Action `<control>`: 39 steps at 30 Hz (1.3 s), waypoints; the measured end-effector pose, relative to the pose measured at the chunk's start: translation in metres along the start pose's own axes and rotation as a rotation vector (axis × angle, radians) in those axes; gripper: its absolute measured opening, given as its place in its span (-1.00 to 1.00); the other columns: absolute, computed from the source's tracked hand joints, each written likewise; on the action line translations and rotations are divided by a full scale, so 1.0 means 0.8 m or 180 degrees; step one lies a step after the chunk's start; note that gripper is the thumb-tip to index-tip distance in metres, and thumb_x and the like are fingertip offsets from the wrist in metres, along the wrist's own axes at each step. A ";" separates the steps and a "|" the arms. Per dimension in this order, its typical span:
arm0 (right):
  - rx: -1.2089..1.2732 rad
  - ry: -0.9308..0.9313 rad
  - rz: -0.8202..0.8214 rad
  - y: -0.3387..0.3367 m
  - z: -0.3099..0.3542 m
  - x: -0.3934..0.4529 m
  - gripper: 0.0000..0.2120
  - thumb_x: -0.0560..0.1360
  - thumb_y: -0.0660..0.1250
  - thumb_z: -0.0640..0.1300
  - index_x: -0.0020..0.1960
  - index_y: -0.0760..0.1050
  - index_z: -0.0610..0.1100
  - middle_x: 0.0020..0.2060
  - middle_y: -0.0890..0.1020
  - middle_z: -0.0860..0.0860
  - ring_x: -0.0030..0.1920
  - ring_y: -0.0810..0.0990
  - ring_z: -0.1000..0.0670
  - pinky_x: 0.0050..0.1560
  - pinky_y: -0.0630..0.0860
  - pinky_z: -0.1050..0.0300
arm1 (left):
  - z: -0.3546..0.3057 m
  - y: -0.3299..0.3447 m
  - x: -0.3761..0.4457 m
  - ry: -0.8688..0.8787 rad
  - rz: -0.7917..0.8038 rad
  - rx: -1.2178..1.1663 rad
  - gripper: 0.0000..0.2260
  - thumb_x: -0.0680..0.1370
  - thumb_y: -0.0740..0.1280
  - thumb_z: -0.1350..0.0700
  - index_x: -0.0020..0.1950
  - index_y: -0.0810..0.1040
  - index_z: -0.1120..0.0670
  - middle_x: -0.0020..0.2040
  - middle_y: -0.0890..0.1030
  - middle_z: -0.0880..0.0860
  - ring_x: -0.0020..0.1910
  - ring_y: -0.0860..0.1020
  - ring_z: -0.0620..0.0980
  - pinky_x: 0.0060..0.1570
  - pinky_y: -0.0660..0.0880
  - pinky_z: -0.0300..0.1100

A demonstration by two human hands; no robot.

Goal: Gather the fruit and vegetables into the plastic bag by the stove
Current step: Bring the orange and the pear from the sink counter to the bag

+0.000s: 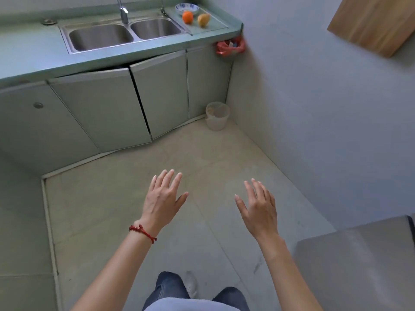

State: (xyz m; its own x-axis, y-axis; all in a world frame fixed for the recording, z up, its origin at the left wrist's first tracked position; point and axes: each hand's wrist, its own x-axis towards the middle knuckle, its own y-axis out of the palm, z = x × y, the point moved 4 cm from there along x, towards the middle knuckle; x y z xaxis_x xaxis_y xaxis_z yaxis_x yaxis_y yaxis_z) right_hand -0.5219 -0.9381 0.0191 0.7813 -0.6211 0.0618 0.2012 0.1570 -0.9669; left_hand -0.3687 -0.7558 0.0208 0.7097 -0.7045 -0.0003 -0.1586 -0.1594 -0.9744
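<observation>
Fruit, a round orange [187, 17] and a yellowish pear-like piece [203, 19], sits on the green table far ahead of both empty, spread hands, well apart from them, the right hand [258, 208] slightly nearer than the left hand [162, 197].

Counter [33, 57] runs along the far side, cabinets [94, 108] under it. Double sink [125, 33] set in the counter, tap [123, 12] behind, btwn the two basins. Right of the sink: two fruits [187, 17] [203, 19] side by side, apart, w/ a bowl [186, 8] just behind them. A bag [230, 47] hangs below the counter's right end, at the wall. Bucket [217, 115] on the floor in the corner beneath it; contents unclear. Left hand [162, 198] and right hand [258, 208] near, over the floor, well apart from the counter.
</observation>
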 end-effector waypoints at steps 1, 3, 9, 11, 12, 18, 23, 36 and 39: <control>-0.0010 -0.0006 -0.0009 0.000 0.001 0.019 -0.31 0.56 -0.21 0.22 0.20 0.51 -0.19 0.17 0.58 -0.18 0.19 0.55 -0.17 0.21 0.24 0.07 | 0.004 -0.001 0.020 0.0000 0.0000 0.0002 -0.33 0.57 -0.19 -0.22 0.20 0.52 0.20 0.15 0.60 0.24 0.16 0.55 0.25 0.12 0.46 0.19; -0.0042 -0.0033 -0.0061 0.001 0.000 0.056 -0.32 0.55 -0.20 0.23 0.22 0.50 -0.18 0.20 0.57 -0.17 0.22 0.53 -0.16 0.24 0.35 0.00 | 0.009 -0.001 0.060 0.0003 -0.0031 -0.0008 -0.33 0.57 -0.19 -0.22 0.21 0.52 0.20 0.15 0.59 0.24 0.17 0.55 0.25 0.13 0.46 0.18; 0.0008 -0.0045 -0.0153 0.010 -0.020 0.178 -0.34 0.55 -0.15 0.23 0.22 0.49 -0.20 0.20 0.56 -0.19 0.21 0.53 -0.19 0.24 0.30 0.00 | 0.006 0.008 0.180 -0.0015 -0.0079 0.0007 -0.33 0.57 -0.19 -0.22 0.21 0.52 0.19 0.16 0.59 0.23 0.17 0.55 0.24 0.14 0.45 0.18; 0.0007 -0.0087 -0.0203 0.014 -0.029 0.224 -0.35 0.55 -0.13 0.23 0.22 0.49 -0.20 0.20 0.56 -0.20 0.21 0.53 -0.19 0.22 0.25 0.02 | 0.003 0.012 0.222 -0.0030 -0.0143 0.0031 -0.37 0.57 -0.13 -0.21 0.21 0.51 0.19 0.16 0.59 0.23 0.17 0.55 0.24 0.14 0.45 0.18; 0.0013 -0.0103 -0.0192 0.016 -0.033 0.246 -0.38 0.54 -0.08 0.23 0.22 0.49 -0.20 0.21 0.56 -0.19 0.22 0.52 -0.19 0.23 0.29 0.00 | 0.001 0.014 0.244 -0.0047 -0.0150 0.0040 -0.41 0.56 -0.06 -0.20 0.21 0.52 0.19 0.16 0.59 0.23 0.17 0.55 0.24 0.14 0.46 0.18; 0.0080 -0.0217 -0.0159 0.007 -0.058 0.382 -0.46 0.48 0.07 0.15 0.24 0.48 -0.19 0.23 0.54 -0.20 0.25 0.50 -0.21 0.21 0.42 -0.14 | -0.008 0.011 0.371 -0.0223 -0.0151 0.0034 -0.41 0.55 -0.05 -0.21 0.21 0.52 0.19 0.15 0.59 0.24 0.17 0.54 0.25 0.13 0.46 0.18; 0.0122 -0.0240 -0.0161 0.002 -0.071 0.483 -0.46 0.47 0.07 0.15 0.24 0.48 -0.20 0.23 0.54 -0.20 0.25 0.50 -0.20 0.23 0.41 -0.11 | -0.014 0.003 0.466 -0.0274 -0.0199 0.0016 -0.48 0.47 0.10 -0.14 0.21 0.52 0.20 0.16 0.59 0.24 0.18 0.54 0.25 0.14 0.45 0.19; 0.0257 -0.0382 -0.0084 0.042 -0.021 0.772 -0.47 0.47 0.10 0.14 0.22 0.49 -0.21 0.20 0.56 -0.21 0.21 0.53 -0.20 0.23 0.19 0.06 | 0.059 -0.010 0.744 -0.0322 -0.0286 -0.0003 -0.48 0.46 0.11 -0.13 0.20 0.54 0.20 0.16 0.59 0.23 0.18 0.54 0.24 0.13 0.44 0.21; 0.0267 -0.0350 -0.0155 0.042 -0.003 0.841 -0.48 0.46 0.11 0.13 0.21 0.50 -0.21 0.18 0.57 -0.21 0.20 0.54 -0.20 0.23 0.18 0.07 | 0.084 -0.019 0.810 -0.0331 -0.0253 -0.0018 -0.48 0.45 0.11 -0.14 0.20 0.54 0.19 0.16 0.59 0.23 0.18 0.54 0.24 0.13 0.44 0.21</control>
State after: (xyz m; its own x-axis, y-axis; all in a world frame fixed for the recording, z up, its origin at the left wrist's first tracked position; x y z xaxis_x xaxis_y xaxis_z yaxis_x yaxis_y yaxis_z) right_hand 0.0093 -1.3530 0.0273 0.8284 -0.5425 0.1392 0.2856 0.1953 -0.9382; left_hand 0.1400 -1.1634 0.0202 0.7875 -0.6140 0.0533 -0.1026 -0.2159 -0.9710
